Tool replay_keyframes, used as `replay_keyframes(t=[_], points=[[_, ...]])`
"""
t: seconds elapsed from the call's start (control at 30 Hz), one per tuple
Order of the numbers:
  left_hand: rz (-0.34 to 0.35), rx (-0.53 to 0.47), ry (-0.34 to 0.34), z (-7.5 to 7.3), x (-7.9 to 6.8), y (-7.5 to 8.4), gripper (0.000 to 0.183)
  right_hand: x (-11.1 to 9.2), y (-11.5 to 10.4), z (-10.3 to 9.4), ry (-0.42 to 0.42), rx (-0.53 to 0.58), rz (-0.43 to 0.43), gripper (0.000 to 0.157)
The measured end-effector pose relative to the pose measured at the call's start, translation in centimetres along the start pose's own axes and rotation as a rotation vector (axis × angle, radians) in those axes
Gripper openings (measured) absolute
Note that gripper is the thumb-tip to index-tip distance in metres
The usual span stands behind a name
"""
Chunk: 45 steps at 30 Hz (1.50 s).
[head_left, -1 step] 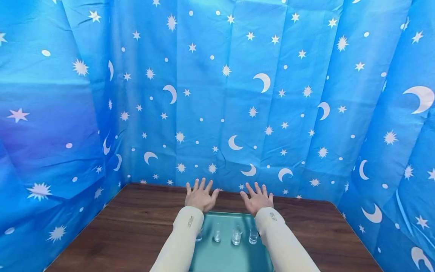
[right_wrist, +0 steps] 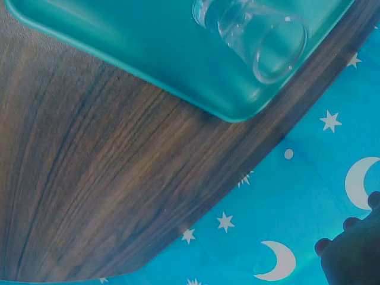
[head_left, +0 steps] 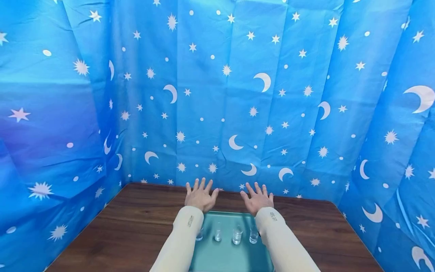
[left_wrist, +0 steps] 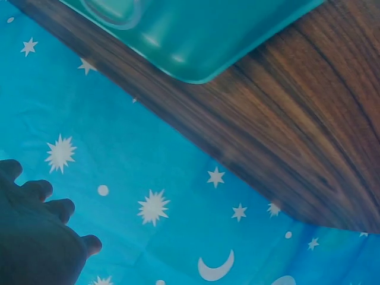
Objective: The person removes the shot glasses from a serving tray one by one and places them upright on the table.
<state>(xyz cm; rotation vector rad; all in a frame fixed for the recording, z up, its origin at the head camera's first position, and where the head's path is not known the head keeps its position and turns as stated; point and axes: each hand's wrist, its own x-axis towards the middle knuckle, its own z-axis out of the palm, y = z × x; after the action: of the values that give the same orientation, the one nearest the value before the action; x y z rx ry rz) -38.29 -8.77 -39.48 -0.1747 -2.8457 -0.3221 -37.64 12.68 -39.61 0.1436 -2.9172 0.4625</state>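
Note:
Both hands stretch forward past the far edge of a green tray (head_left: 231,260), fingers spread and holding nothing. My left hand (head_left: 199,197) is above the tray's far left corner, my right hand (head_left: 257,199) above its far right corner. Several small clear glasses stand in a row on the tray between the forearms: one glass (head_left: 199,235) partly behind the left sleeve, a slim glass (head_left: 218,233), a wider glass (head_left: 237,235), and another glass (head_left: 253,235) beside the right sleeve. In the right wrist view a clear glass (right_wrist: 237,29) shows its round rim near the tray corner.
The tray sits on a dark brown wooden table (head_left: 136,226). A blue curtain (head_left: 217,94) with white stars and moons hangs behind the table and along both sides. White sleeves (head_left: 180,238) cover both forearms, which pass over the tray's sides.

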Motion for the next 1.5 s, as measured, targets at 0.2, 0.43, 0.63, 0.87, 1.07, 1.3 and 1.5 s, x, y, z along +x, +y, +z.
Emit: replay_keyframes(t=[0.2, 0.43, 0.63, 0.87, 1.07, 1.3, 1.5], points=[[-0.006, 0.016, -0.004, -0.3, 0.1, -0.4, 0.057, 0.0, 0.4, -0.3, -0.007, 0.013, 0.013, 0.056], [0.005, 0.014, -0.041, -0.4, 0.1, -1.2, 0.056, 0.1, 1.4, 0.1, -0.033, 0.027, 0.009, 0.057], [0.070, 0.017, 0.074, 0.1, 0.4, -2.5, 0.047, 0.0, 3.0, 0.4, -0.032, 0.097, 0.008, 0.059], [0.116, -0.065, 0.070, 0.9, -0.5, -4.7, 0.035, -1.0, 6.4, 0.9, -0.034, 0.220, -0.020, 0.053], [0.160, -0.262, -0.008, 1.5, -2.2, -6.2, 0.023, -2.9, 8.8, 2.3, -0.021, 0.316, -0.073, 0.050], [0.212, -0.348, -0.039, 2.7, -3.8, -6.6, 0.024, -4.1, 9.8, 3.5, -0.041, 0.324, -0.025, 0.046], [0.263, -0.416, -0.097, 2.7, -4.9, -7.0, 0.034, -4.9, 10.1, 3.6, -0.099, 0.411, 0.032, 0.041]])
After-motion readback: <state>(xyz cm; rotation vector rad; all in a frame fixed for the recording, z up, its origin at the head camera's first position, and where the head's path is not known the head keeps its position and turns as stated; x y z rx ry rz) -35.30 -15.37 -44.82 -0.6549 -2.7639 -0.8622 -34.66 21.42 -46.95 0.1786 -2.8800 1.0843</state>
